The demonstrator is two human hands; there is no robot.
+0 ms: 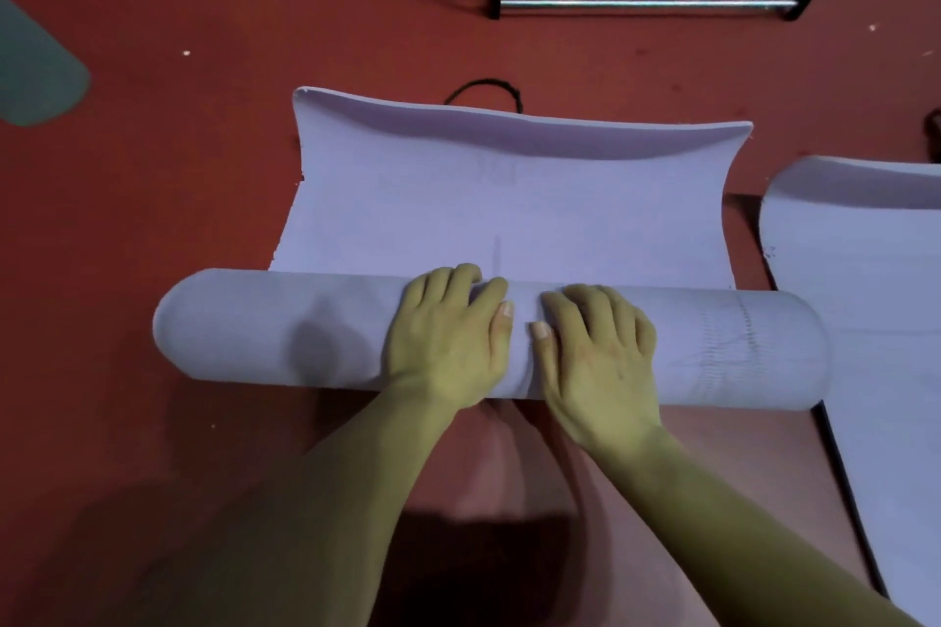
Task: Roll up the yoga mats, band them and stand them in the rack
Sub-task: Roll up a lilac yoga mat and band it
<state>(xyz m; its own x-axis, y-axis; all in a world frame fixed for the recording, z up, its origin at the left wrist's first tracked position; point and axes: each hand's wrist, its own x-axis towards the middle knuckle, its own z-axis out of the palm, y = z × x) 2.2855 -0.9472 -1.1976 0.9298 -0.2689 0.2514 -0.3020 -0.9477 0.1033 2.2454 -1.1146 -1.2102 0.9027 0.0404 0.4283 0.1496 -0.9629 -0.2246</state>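
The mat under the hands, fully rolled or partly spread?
Partly rolled. The mat is a thick roll under the left hand and right hand; its far section lies flat.

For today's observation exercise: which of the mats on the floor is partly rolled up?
The middle mat, under the left hand and right hand; its near end is a roll. The right mat and greenish left mat lie unrolled.

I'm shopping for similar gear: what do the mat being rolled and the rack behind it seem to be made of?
The mat looks like soft matte foam: its thick free edge curls up without creasing. The rack seems metal: shiny chrome-like rails on a black frame.
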